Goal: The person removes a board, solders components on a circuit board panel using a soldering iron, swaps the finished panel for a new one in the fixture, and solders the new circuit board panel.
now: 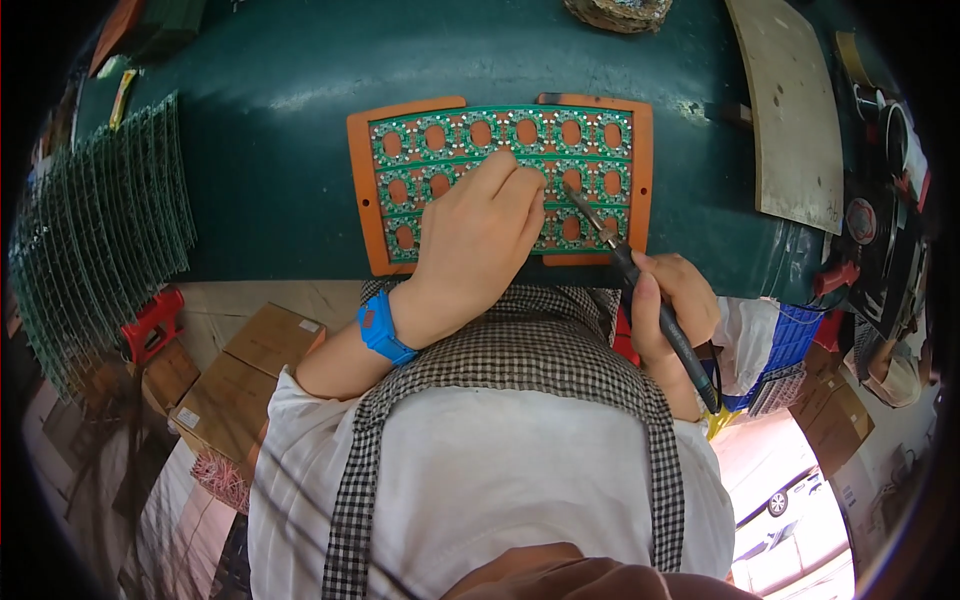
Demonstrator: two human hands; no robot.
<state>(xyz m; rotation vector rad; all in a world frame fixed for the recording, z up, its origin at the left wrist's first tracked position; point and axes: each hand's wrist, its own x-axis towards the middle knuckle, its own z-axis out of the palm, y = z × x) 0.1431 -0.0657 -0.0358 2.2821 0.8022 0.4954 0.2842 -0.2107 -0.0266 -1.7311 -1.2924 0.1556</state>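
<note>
A green circuit board panel (600, 160) with rows of ring-shaped boards and oval cut-outs lies in an orange frame tray (362, 170) in front of me. My left hand (475, 235) rests over the panel's middle and lower left, hiding part of it. Its thumb and fingers are pinched together near the middle row; what they hold, if anything, cannot be made out. A soldering iron (623, 262) is held in my right hand (675, 300) just beyond the tray's lower right. Its metal tip slants up and left to the middle row, right of my left fingertips.
Green grid-like panels (110, 220) stand stacked at the left table edge. A pale flat board (790, 115) lies to the right, with a red-handled tool (836, 278) below it. A coil-like bundle (620, 12) sits at the far edge. Cardboard boxes (250, 370) stand below the table, left.
</note>
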